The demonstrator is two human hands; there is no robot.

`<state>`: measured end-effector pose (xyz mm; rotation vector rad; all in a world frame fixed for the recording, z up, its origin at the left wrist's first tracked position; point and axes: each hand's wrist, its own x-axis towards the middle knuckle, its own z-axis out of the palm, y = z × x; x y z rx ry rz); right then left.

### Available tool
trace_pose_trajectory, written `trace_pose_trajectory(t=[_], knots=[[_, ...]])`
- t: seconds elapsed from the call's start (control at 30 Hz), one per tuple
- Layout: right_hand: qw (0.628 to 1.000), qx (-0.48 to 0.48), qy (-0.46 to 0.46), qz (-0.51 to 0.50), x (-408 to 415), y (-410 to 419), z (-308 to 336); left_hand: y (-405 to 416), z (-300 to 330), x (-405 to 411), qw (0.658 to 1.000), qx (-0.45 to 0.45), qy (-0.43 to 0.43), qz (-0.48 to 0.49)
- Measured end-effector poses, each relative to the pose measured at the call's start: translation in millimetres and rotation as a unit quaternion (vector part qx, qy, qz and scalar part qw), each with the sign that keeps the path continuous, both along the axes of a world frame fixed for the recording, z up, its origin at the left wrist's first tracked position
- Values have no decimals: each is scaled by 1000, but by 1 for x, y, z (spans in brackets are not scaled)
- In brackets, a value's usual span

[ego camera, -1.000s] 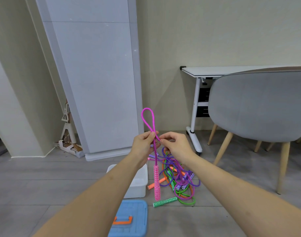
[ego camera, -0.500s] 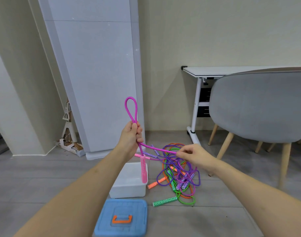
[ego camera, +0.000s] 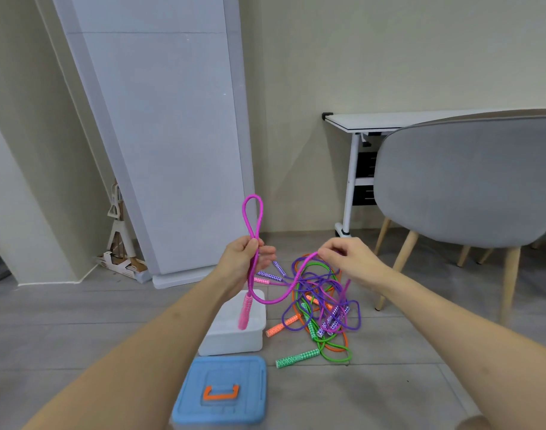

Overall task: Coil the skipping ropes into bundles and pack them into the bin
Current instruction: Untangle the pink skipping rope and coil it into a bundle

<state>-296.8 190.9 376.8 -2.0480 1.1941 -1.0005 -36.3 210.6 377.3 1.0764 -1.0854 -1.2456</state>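
At frame centre the pink rope [ego camera: 252, 231] is gripped in the curled fingers of the left hand [ego camera: 244, 259], one loop standing above the fist, presumably the bundle's start. Its slack is pinched by the right hand [ego camera: 347, 259]. Below, on grey plank flooring, the white bin [ego camera: 234, 336] sits open beside the tangled ropes [ego camera: 321, 305]

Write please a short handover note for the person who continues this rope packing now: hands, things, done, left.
Left hand grips the pink rope, one loop above the fist, a handle hanging below.
Right hand pinches the same rope further along.
White bin is on the floor, its blue lid off, beside it.
Done: first loop only.
Left: finish the pink coil, then the tangled pile; pack everything.
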Motion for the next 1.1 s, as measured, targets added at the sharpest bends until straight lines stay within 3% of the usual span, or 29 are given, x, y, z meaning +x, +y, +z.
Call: trace_pose_trajectory(t=[0.33,0.73,1.1], knots=[[999,-30,-30,14,29,6,12,9,-4,-24,995,20,-52,-82],[998,-58,-17,-4,43,3,0,17,-3,-35,980,33,-55,-189],[998,-53,7,15,43,4,-1,15,-7,-30,975,38,-74,-207]])
